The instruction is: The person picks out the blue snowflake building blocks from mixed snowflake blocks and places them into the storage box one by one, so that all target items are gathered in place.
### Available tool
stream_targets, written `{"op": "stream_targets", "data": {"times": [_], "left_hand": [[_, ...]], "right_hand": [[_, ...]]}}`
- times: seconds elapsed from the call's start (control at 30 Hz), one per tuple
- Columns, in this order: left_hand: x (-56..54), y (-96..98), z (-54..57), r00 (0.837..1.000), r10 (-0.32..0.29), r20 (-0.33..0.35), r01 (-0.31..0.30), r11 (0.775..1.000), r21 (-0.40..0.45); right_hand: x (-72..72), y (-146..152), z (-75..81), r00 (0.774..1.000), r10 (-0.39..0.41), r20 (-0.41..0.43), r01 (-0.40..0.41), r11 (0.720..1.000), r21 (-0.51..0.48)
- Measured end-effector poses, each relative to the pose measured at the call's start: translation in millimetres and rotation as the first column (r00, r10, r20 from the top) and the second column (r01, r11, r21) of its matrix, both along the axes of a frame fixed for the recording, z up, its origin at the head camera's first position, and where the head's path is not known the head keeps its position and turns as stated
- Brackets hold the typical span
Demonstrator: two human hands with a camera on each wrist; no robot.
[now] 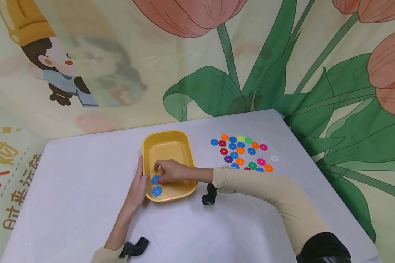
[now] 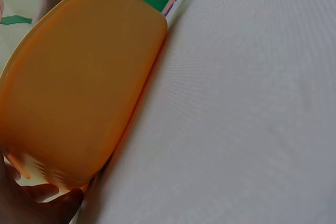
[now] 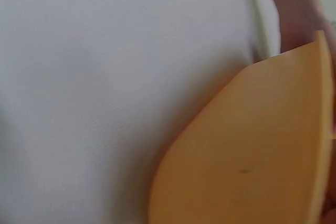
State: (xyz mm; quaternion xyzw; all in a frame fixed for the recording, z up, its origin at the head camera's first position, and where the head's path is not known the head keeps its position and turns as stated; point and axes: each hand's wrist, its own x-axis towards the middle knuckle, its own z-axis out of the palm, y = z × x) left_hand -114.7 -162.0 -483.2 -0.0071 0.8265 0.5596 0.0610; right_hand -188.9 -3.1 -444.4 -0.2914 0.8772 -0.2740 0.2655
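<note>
A yellow plastic tray (image 1: pixel 168 137) sits on the white-covered table. My left hand (image 1: pixel 139 186) grips its left side, thumb at the rim and fingers along the outer wall; the left wrist view shows these fingers (image 2: pixel 65 205) against the tray wall (image 2: pixel 84 87). Inside the tray lie two blue snowflake discs, a nearer one (image 1: pixel 156 191) and a farther one (image 1: pixel 155 179). My right hand (image 1: pixel 172 171) reaches in over the right rim, fingers bent, fingertips right at the farther disc's edge. Whether they pinch it I cannot tell.
Right of the tray, several loose snowflake discs (image 1: pixel 240 150) in blue, orange, red, green, pink and other colours lie spread out, partly behind the right forearm. One white disc (image 1: pixel 274 158) lies at their right side. A flower-printed cloth (image 1: pixel 210 91) hangs behind the table.
</note>
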Motion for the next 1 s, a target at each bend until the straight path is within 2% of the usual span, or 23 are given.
{"op": "stream_targets", "data": {"times": [0.07,0.13,0.23,0.3,0.37,0.53,0.63,0.83,1.0], "left_hand": [[-0.3,-0.3,-0.3,1.0,-0.003,-0.005,0.003,1.0,0.001],[-1.4,-0.4,-1.0,1.0,-0.007,-0.011,0.007,1.0,0.011],[-3.2,-0.1,-1.7,1.0,-0.006,-0.019,0.007,1.0,0.024],[-4.4,0.0,-2.2,1.0,-0.004,-0.018,0.005,1.0,0.03],[-4.2,0.4,-1.7,1.0,0.001,-0.018,-0.001,1.0,0.031],[-1.2,0.5,-0.8,1.0,0.008,-0.008,-0.008,1.0,0.024],[-0.9,0.8,-1.3,1.0,0.013,0.0,-0.013,1.0,0.013],[-0.8,1.6,-0.7,1.0,0.014,-0.011,-0.014,1.0,0.023],[0.3,1.9,0.1,1.0,0.012,-0.016,-0.011,0.999,0.031]], "right_hand": [[0.5,6.0,8.6,0.999,0.005,-0.039,-0.007,0.999,-0.05],[2.6,16.3,21.7,0.992,0.031,-0.119,-0.043,0.994,-0.099],[11.0,40.6,43.4,0.961,0.041,-0.275,-0.092,0.98,-0.176],[19.0,61.8,53.3,0.937,0.005,-0.35,-0.09,0.97,-0.227],[27.7,84.9,56.6,0.92,-0.071,-0.386,-0.046,0.957,-0.286],[44.8,142.1,42.3,0.876,-0.303,-0.376,0.131,0.899,-0.419],[47.3,172.5,30.0,0.847,-0.396,-0.354,0.211,0.863,-0.459],[45.7,218.2,19.1,0.806,-0.49,-0.333,0.324,0.835,-0.444],[46.0,244.8,16.1,0.785,-0.52,-0.337,0.389,0.837,-0.386]]}}
